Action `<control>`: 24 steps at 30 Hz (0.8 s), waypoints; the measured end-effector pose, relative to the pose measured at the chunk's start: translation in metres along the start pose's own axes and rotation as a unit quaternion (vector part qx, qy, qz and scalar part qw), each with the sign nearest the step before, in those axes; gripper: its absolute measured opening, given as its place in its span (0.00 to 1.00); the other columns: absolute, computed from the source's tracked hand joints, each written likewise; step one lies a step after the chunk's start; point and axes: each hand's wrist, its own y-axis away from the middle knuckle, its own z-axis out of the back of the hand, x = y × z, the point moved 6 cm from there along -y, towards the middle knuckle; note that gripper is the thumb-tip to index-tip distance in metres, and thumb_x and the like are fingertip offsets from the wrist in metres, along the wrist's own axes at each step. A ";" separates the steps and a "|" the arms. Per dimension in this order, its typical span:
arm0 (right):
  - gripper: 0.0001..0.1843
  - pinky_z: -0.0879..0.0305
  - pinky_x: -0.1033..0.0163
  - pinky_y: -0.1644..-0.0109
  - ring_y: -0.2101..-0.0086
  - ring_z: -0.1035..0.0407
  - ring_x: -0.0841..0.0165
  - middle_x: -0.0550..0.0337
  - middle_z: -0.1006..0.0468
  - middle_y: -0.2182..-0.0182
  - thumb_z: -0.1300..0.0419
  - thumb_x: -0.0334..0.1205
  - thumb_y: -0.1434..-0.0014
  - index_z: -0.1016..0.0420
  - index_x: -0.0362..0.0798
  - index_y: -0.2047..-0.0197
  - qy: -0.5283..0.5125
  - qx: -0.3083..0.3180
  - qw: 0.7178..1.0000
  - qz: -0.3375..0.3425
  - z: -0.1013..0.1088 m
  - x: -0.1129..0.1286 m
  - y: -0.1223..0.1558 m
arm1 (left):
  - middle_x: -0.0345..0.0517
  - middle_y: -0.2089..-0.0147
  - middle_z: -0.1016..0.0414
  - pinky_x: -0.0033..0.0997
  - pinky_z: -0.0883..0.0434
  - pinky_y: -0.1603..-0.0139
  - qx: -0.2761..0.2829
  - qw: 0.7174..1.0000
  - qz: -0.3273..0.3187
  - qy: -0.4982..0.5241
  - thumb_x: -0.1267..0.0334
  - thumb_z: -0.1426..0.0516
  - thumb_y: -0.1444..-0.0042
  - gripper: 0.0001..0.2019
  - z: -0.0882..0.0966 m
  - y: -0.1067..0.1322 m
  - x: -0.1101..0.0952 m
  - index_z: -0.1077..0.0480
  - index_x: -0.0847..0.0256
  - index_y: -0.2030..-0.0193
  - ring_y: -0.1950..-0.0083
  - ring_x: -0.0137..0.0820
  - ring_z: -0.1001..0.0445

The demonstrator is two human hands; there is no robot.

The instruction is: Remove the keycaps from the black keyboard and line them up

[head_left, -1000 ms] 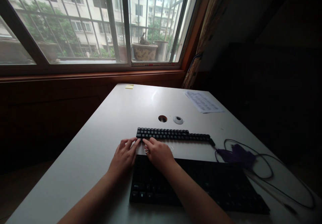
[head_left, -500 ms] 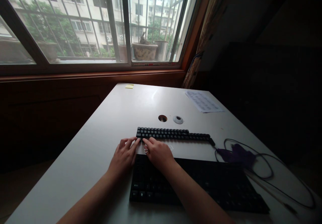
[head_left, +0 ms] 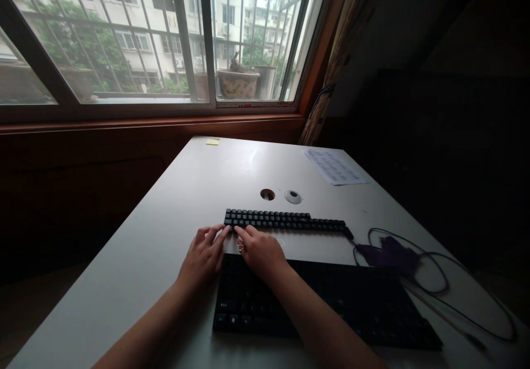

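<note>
Black keycaps [head_left: 285, 220] stand side by side in rows on the white table, with a shorter row started at the left end. At that end, a small black keycap [head_left: 232, 229] sits between the fingertips of both hands. My left hand [head_left: 202, 253] presses it from the left, index finger stretched and the other fingers bent. From the right, the index finger of my right hand [head_left: 263, 253], which wears a ring, touches it; the remaining fingers are curled and partly hidden. Under my right forearm lies a black keyboard [head_left: 234, 305], its keys hard to make out in the dark.
A black cable [head_left: 441, 272] loops at the right beside a dark purple cloth-like thing [head_left: 389, 256]. Beyond the keycaps are a round hole [head_left: 268, 194] and a grey round cap [head_left: 293, 196]. Printed paper [head_left: 335, 167] and a yellow note [head_left: 212, 141] lie farther back, below a barred window.
Both hands stay at the left end of the keycap rows, fingertips shifted only very slightly. The rows and the keyboard have not moved.
</note>
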 end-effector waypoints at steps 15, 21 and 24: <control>0.25 0.33 0.63 0.60 0.57 0.27 0.63 0.54 0.25 0.50 0.53 0.44 0.32 0.40 0.54 0.34 -0.007 -0.020 1.000 -0.003 -0.002 -0.003 0.000 | 0.52 0.48 0.32 0.48 0.32 0.44 -0.042 0.992 0.076 0.092 0.70 0.50 0.38 0.19 0.017 -0.004 0.007 0.35 0.59 0.41 0.48 0.43 0.33; 0.22 0.35 0.64 0.57 0.57 0.29 0.65 0.54 0.26 0.51 0.52 0.42 0.32 0.37 0.53 0.36 -0.025 -0.056 0.998 -0.001 0.005 -0.006 0.002 | 0.47 0.58 0.30 0.37 0.26 0.57 -0.060 0.958 0.163 0.229 0.69 0.49 0.40 0.10 0.018 -0.003 0.026 0.30 0.60 0.54 0.57 0.36 0.27; 0.15 0.36 0.64 0.54 0.57 0.30 0.65 0.55 0.25 0.56 0.50 0.37 0.33 0.30 0.50 0.46 -0.075 -0.117 0.990 0.022 0.011 -0.009 0.003 | 0.46 0.60 0.30 0.35 0.27 0.60 -0.065 0.953 0.176 0.238 0.70 0.49 0.40 0.09 0.017 -0.004 0.030 0.31 0.60 0.56 0.59 0.34 0.27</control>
